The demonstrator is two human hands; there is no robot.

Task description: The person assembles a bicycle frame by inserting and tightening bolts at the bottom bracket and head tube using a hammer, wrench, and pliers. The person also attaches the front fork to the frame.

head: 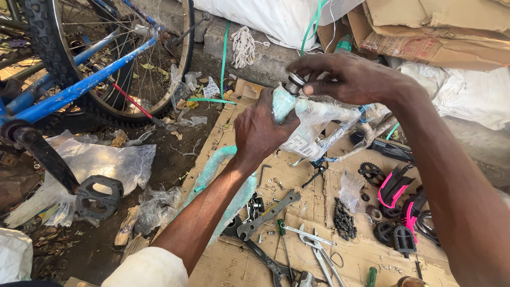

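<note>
My left hand (pixel 260 130) has its fingers clamped around the plastic-wrapped bicycle frame (pixel 311 125) at centre frame. My right hand (pixel 350 79) pinches the metal headset part (pixel 294 83) atop it. Wrenches (pixel 268 215) lie on cardboard (pixel 361 250) below.

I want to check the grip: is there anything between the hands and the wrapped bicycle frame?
Only the wrapping. The left hand grips the bicycle frame through its plastic wrap. The right hand has its fingertips directly on the bare metal ring at the tube's top.
</note>
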